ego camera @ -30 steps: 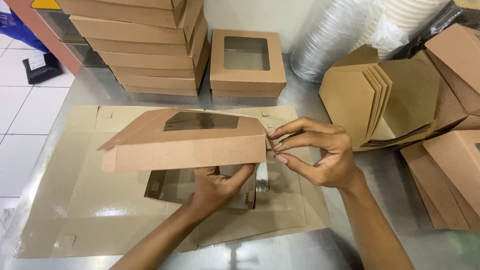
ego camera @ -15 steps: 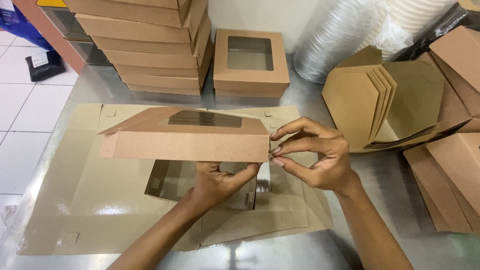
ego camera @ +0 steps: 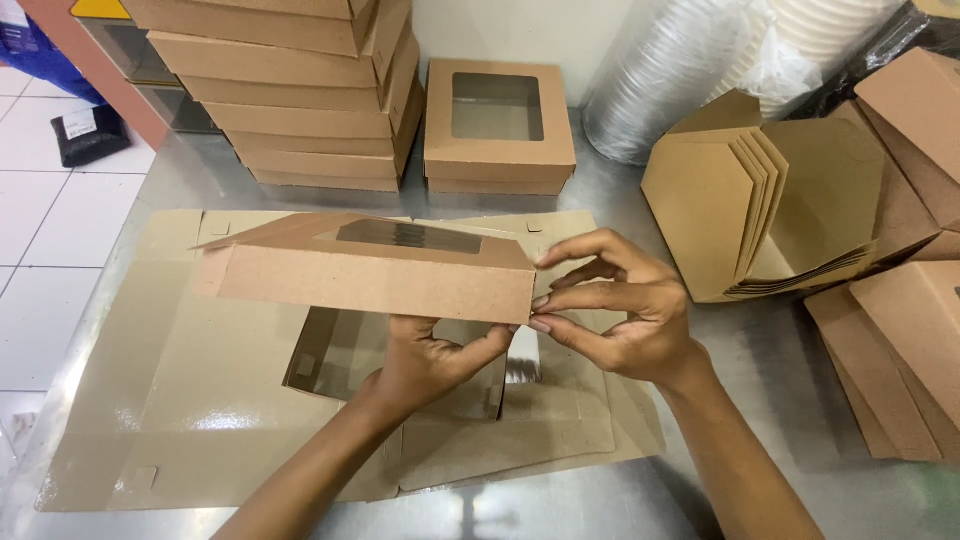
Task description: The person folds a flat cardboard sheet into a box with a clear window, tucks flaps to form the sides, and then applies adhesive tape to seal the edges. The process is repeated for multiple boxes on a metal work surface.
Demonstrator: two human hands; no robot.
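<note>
Holding steady since a moment ago, the half-folded window box [ego camera: 370, 275] is hovering over flat brown cardboard sheets [ego camera: 150, 400]. The left hand [ego camera: 430, 360] is gripping its underside; the right hand [ego camera: 620, 315] is pinching its right corner. One finished box [ego camera: 498, 128] is sitting behind.

The scene is lit brightly and evenly, seemingly from overhead. White glare is thrown back from the glossy flat cardboard sheet [ego camera: 170, 400] and, more softly, from the steel table [ego camera: 760, 400]. Soft, short shadows are cast beneath the half-folded box [ego camera: 370, 280] and under the right hand [ego camera: 625, 320]. Focus is held sharp across the centre. Straight lines are bowed outward towards the edges by wide-angle distortion, and the stack of boxes [ego camera: 290, 90] at the top is slightly softened.
</note>
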